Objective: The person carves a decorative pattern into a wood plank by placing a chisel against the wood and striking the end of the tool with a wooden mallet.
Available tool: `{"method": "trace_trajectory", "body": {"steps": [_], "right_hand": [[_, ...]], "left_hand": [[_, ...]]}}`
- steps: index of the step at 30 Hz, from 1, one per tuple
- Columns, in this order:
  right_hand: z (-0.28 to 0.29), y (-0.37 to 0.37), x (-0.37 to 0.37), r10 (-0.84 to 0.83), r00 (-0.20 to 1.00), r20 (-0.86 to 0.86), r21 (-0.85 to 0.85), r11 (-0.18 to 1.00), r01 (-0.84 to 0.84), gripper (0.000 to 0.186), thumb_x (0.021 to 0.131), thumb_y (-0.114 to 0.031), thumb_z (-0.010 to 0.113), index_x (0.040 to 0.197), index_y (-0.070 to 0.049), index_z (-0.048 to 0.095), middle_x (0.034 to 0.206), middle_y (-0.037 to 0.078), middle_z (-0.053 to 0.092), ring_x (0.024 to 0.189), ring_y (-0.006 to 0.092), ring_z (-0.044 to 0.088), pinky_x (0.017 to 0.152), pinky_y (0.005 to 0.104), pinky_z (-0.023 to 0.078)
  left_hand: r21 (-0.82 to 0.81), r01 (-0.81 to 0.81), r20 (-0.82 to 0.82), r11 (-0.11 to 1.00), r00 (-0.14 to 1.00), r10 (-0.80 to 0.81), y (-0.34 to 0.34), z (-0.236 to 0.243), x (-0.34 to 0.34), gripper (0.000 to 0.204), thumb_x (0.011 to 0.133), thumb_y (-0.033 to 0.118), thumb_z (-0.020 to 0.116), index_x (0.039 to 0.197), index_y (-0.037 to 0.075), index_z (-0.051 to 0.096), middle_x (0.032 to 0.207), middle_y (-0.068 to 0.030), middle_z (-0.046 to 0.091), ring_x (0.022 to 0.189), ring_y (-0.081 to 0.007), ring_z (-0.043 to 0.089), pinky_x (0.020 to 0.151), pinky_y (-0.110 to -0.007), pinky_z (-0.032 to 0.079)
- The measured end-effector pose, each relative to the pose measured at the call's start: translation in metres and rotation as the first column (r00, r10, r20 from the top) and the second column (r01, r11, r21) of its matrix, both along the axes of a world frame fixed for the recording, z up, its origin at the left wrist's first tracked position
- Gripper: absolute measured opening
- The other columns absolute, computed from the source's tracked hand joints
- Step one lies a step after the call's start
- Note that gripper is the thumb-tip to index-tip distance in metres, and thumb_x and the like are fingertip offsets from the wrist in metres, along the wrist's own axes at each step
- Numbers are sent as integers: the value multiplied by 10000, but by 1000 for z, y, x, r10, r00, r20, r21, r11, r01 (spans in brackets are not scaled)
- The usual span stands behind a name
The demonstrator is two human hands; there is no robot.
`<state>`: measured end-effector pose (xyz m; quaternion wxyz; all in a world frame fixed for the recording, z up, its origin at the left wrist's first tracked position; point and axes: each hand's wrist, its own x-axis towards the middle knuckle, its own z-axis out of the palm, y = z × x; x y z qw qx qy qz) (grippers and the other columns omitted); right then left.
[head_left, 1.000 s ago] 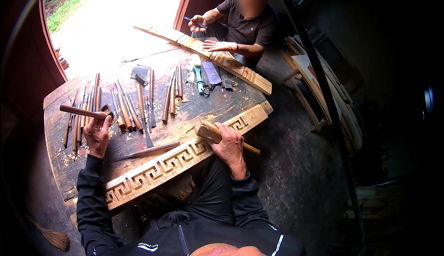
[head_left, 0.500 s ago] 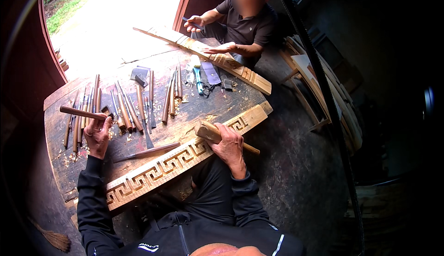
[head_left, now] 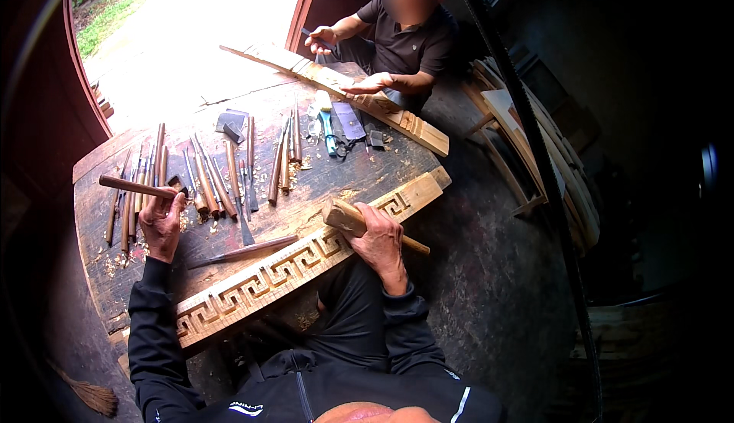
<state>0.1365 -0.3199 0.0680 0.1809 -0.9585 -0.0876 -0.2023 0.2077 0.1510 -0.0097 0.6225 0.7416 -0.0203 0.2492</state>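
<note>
Both hands stood well apart, each closed on a tool.
From my remote feed I noted white lettering and a logo [head_left: 246, 408] on the wearer's black jacket [head_left: 336, 386], and a small pale emblem [head_left: 422, 50] on the co-worker's shirt [head_left: 397, 37]. Against the frame half a second earlier, the co-worker's open hand [head_left: 371, 83] had shifted slightly toward the right of the picture; the wearer's hands held their positions. Left hand [head_left: 160, 228] was wrapped round a brown-handled tool [head_left: 126, 184], near the chisels [head_left: 206, 178]. Right hand [head_left: 378, 247] gripped a mallet [head_left: 342, 217] over the board [head_left: 260, 285], which lay slantwise along the table's [head_left: 321, 178] near edge, its face cut with a meander pattern.
</note>
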Motion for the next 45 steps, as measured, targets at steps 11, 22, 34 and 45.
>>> {"method": "trace_trajectory", "body": {"steps": [11, 22, 34, 45], "right_hand": [[3, 2, 0, 2, 1000, -8, 3, 1000, -2, 596, 802, -261, 955, 1315, -75, 716, 1146, 154, 797, 1053, 389, 770, 899, 470, 619], [3, 2, 0, -13, 1000, 6, 15, 1000, 13, 583, 810, -352, 977, 1287, -107, 748, 1136, 141, 800, 1032, 391, 777, 879, 481, 614], [-1, -2, 0, -10, 1000, -2, 4, 1000, 10, 575, 804, -274, 950, 1311, -98, 742, 1154, 149, 801, 1052, 395, 775, 897, 480, 614], [-1, -2, 1, 0, 1000, -4, 6, 1000, 0, 578, 797, -251, 942, 1311, -88, 733, 1151, 153, 800, 1051, 395, 773, 898, 480, 614]], "left_hand": [[15, -10, 6, 1000, 1000, 10, 2, -1, 0, 93, 1058, -30, 773, 1140, -17, 730, 933, -20, 771, 855, -80, 712, 779, -255, 585], [-16, 16, -12, 1000, 1000, -16, -3, 7, -3, 71, 1073, -14, 767, 1136, -12, 734, 947, -11, 767, 877, -77, 719, 803, -253, 591], [0, 9, -19, 1000, 1000, -9, -3, 6, -3, 75, 1075, -20, 759, 1143, -11, 727, 946, -12, 763, 872, -81, 721, 801, -256, 596], [6, 9, -11, 1000, 1000, -9, 0, 2, -1, 92, 1067, -29, 767, 1148, -20, 723, 944, -21, 763, 881, -94, 737, 805, -259, 602]]}}
